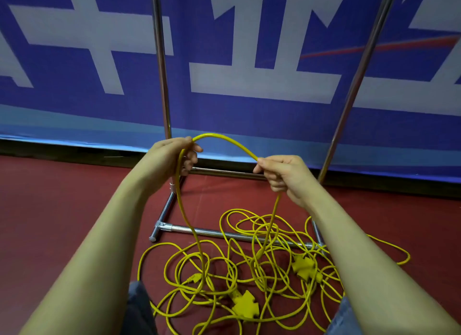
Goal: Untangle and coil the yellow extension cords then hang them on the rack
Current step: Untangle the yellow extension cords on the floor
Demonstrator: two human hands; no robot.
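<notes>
Hands (174,155) and (279,171) each pinch the cord (224,140), arched before the rack (162,85); the rest lies tangled at its base. I judge: draw slack evenly, keep loops equal.

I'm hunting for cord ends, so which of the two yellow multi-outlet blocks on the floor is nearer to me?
The lower block, by the bottom edge between the knees; the other block lies farther right, near the rack's base bar.

The chrome metal garment rack (162,85) runs off the top edge, its hanging bar unseen. Tangled yellow extension cords (249,267) leave the bottom edge, partly behind both forearms.
</notes>
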